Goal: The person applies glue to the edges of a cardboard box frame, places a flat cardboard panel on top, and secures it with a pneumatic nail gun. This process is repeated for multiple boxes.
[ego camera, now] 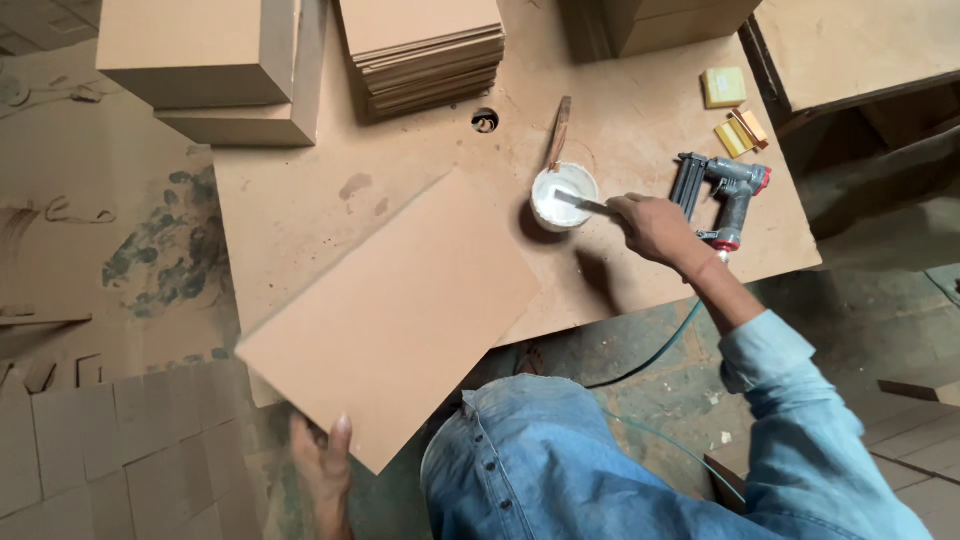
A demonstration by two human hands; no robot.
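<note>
A board [385, 315] is grasped at its near corner by the left hand [325, 465], lying partly on the counter [640, 130]. A brush [582, 203], clenched in the right hand [655, 225], is dipped in the glue pot [563, 197]; no glue is seen on the board yet. A nailer [722, 195] lies just beyond the right grip.

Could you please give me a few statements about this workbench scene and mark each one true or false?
1. The right hand holds a flat tool whose tip reaches into the white tub. True.
2. The left hand rests on the nail gun. False: it grips the lower edge of the large brown board; the nail gun lies untouched on the table, beyond the right hand.
3. The large brown board lies fully on the table. False: its near corner juts out past the table edge.
4. A stack of thin boards sits at the far side of the table. True.
5. The white tub stands on the floor. False: it stands on the table.
</note>
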